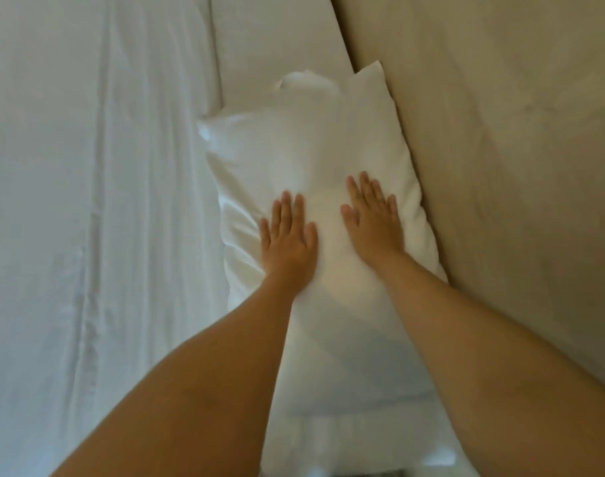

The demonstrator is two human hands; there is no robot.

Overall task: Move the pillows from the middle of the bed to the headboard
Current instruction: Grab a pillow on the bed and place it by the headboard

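Note:
A white pillow (304, 160) lies along the beige padded headboard (494, 132), its long side against it. A second white pillow (370, 94) peeks out beneath and behind it, with a corner touching the headboard. My left hand (289, 235) rests flat on the top pillow with fingers spread. My right hand (371, 215) lies flat beside it, nearer the headboard, fingers also spread. Neither hand grips the fabric. Both forearms cover the pillow's near part.
A white sheet (87, 235) with long creases covers the bed to the left. Another white pillow (277, 39) lies farther along the headboard at the top. A dark edge shows at the bottom of the view.

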